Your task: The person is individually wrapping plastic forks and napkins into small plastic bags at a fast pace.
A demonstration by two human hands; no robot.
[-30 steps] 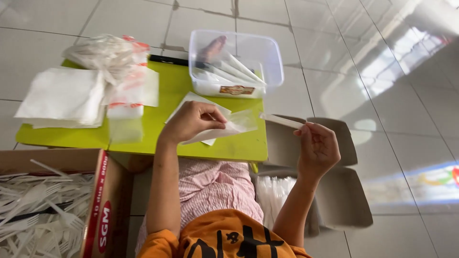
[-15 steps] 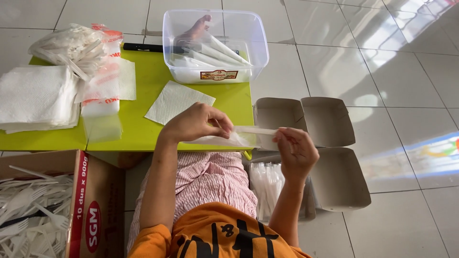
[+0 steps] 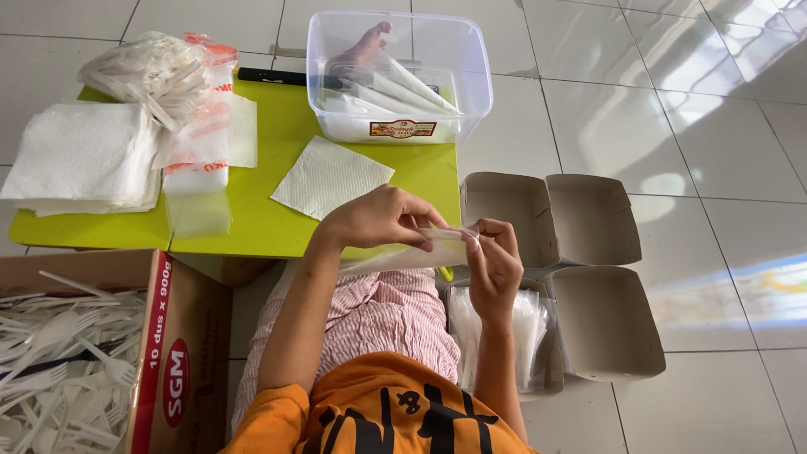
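My left hand [image 3: 382, 220] and my right hand [image 3: 494, 262] both grip a narrow clear plastic sleeve [image 3: 412, 255] with something white inside, held over the front edge of the lime-green table [image 3: 273, 223]. The left hand's fingers pinch its middle; the right hand's fingertips pinch its right end. A single white napkin [image 3: 329, 176] lies flat on the table just beyond my left hand.
A clear plastic tub [image 3: 399, 77] of wrapped packets stands at the table's back. A napkin stack [image 3: 80, 160] and a bag of plastic cutlery [image 3: 160, 71] lie left. A cardboard box of white forks [image 3: 63, 353] sits lower left. Several grey paper boxes [image 3: 572, 252] and clear sleeves [image 3: 504, 332] rest on the tiled floor, right.
My left hand left the napkin on the table and came to the sleeve. Both hands drew together at the table's front edge, and the view shifted nearer.
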